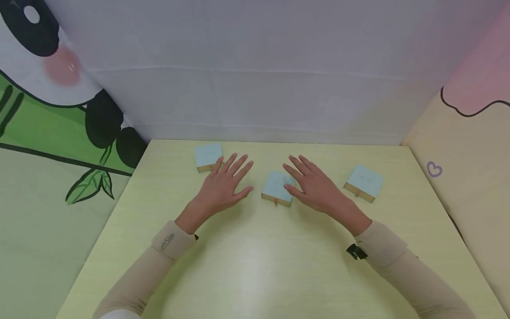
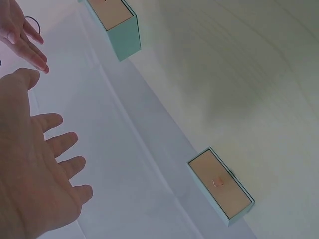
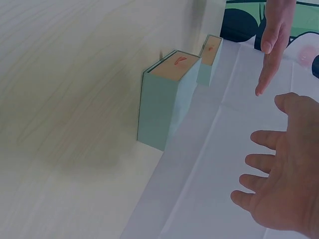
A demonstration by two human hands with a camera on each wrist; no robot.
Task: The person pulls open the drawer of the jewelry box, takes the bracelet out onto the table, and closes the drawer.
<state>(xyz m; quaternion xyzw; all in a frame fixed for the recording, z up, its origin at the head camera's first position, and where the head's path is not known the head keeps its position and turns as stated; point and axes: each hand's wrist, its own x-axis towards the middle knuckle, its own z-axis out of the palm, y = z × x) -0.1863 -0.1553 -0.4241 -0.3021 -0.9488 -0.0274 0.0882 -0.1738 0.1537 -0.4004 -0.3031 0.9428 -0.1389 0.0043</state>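
Three small light-blue boxes with tan drawer fronts lie on the pale table: a left box, a middle box and a right box. My left hand, fingers spread, hovers just in front of the left box and overlaps its corner in the head view. Over the middle box's right side hangs my right hand, its thumb hiding part of the lid. Neither hand holds anything; in the left wrist view the left palm shows bare, as does the right palm in the right wrist view. Reddish ribbon tabs stick out of the drawers.
Behind the table hangs a pale cloth backdrop. A green panel with cartoon art stands at left, a cream and pink panel at right. Dark clips show at the sleeve cuffs.
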